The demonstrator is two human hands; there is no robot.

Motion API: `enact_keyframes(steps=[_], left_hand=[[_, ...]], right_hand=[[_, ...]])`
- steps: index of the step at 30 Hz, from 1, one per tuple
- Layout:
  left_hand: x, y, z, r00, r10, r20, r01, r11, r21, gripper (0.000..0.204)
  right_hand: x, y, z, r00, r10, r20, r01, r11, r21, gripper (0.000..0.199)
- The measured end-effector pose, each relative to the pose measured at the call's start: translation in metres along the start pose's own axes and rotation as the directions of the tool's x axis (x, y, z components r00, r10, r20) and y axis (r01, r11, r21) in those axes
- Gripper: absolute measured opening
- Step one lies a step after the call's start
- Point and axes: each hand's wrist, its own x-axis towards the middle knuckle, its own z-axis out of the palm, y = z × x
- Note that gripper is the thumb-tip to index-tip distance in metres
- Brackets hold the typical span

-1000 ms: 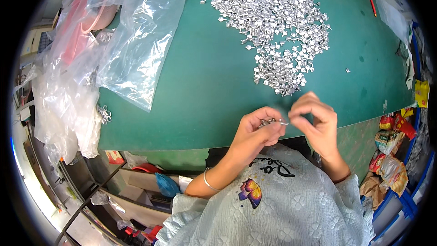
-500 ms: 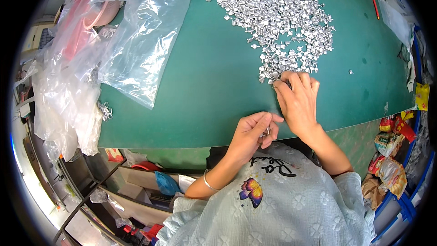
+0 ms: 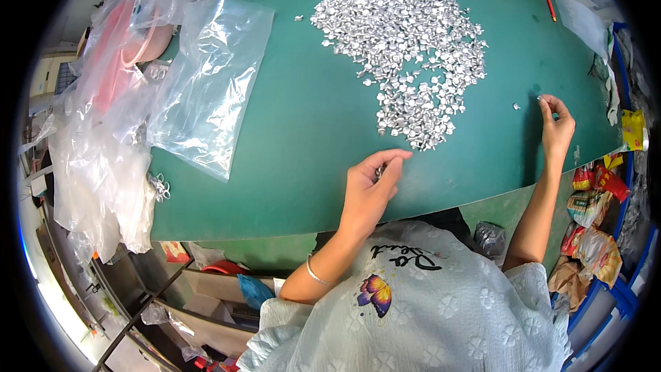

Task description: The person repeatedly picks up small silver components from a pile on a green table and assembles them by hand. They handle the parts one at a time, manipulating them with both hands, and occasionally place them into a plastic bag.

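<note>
A heap of small silver metal pieces (image 3: 406,48) lies spread on the green table (image 3: 303,124), loose and flat, seemingly so single pieces can be picked off its near edge; the left hand (image 3: 368,189) rests just below that edge, its fingers (image 3: 394,158) curled around a few pieces, apparently kept ready in the palm; the right hand (image 3: 556,127) is well off to the right, fingers pinched together on one tiny piece, near a stray piece (image 3: 516,106); clear plastic bags (image 3: 206,89) lie left of the heap.

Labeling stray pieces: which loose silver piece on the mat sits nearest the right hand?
The lone silver piece just left of the right hand, well apart from the big pile.
</note>
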Motion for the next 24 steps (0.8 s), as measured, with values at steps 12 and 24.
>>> enact_keyframes(steps=[12, 24], left_hand=[[0.013, 0.037, 0.057, 0.941, 0.312, 0.127, -0.332, 0.923, 0.192, 0.018], [-0.005, 0.042, 0.060, 0.942, 0.281, 0.185, -0.301, 0.950, 0.088, 0.017]], right_hand=[[-0.063, -0.106, -0.018, 0.815, -0.162, 0.555, -0.396, 0.544, 0.740, 0.005], [-0.087, -0.133, -0.026, 0.719, -0.287, 0.633, -0.460, 0.486, 0.743, 0.006]])
